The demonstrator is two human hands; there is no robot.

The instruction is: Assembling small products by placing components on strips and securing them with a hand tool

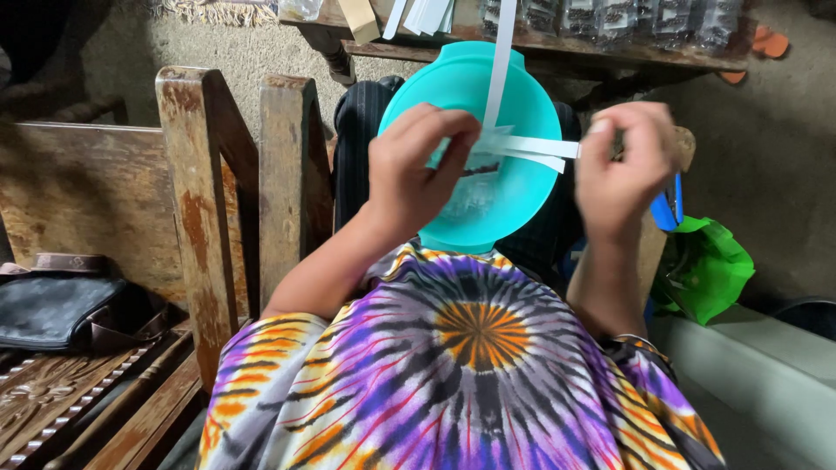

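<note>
A rough, dull concrete floor (pixel 766 165) runs under everything, with a low wooden surface (pixel 557 48) of worn, dark planks along the top edge carrying rows of small clear packets (pixel 610 17) with dark contents and a few white strips. On the left stands a heavy wooden bench (pixel 187 174), its uprights scuffed and paint-flecked, its seat carved in relief; a soft black leather bag (pixel 52 305) slumps on it. A crumpled glossy green bag (pixel 710 265) lies on the floor at the right.

The person sits in a tie-dyed shirt with a smooth, round turquoise plastic bowl (pixel 522 200) in the lap, just under the hands. The left hand (pixel 409 174) has its grip closed, fingertips pinched on a small clear packet (pixel 475 170) over the bowl. The right hand (pixel 623 165), slightly blurred, has its grip closed on the ends of flat white paper strips (pixel 540 148) that reach across to the packet; another strip rises straight up from it.
</note>
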